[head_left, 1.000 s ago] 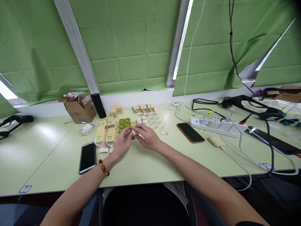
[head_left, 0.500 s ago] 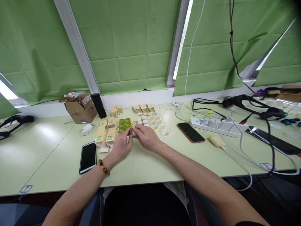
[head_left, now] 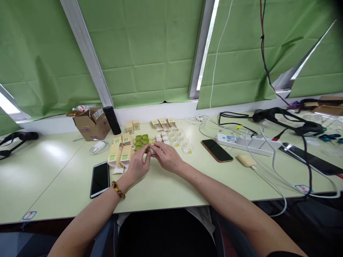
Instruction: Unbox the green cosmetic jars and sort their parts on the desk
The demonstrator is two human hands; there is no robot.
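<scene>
My left hand [head_left: 139, 161] and my right hand [head_left: 168, 156] meet fingertip to fingertip over the table. The right fingers pinch a small white piece [head_left: 153, 151]. At the left fingertips is a small olive-green piece [head_left: 148, 150], mostly hidden; whether the two pieces are joined I cannot tell. Just beyond the hands sit several small green square cups [head_left: 142, 139], pale yellow-green small parts [head_left: 152, 140] and white blocks [head_left: 164, 134]. Clear plastic covers [head_left: 188, 149] with yellow marks stand to the right. Open cream paper boxes [head_left: 125, 154] lie left of my left hand.
A white-edged phone [head_left: 100, 179] lies at left and another phone [head_left: 217, 150] at right. Behind stand a cardboard box [head_left: 93, 125] and a black cylinder [head_left: 112, 120]. A power strip [head_left: 248, 144], cables and a cream case [head_left: 245, 160] occupy the right side.
Both hands stay together in nearly the same place, with only a slight shift of the fingers around the white piece. Nothing on the table has visibly moved.
</scene>
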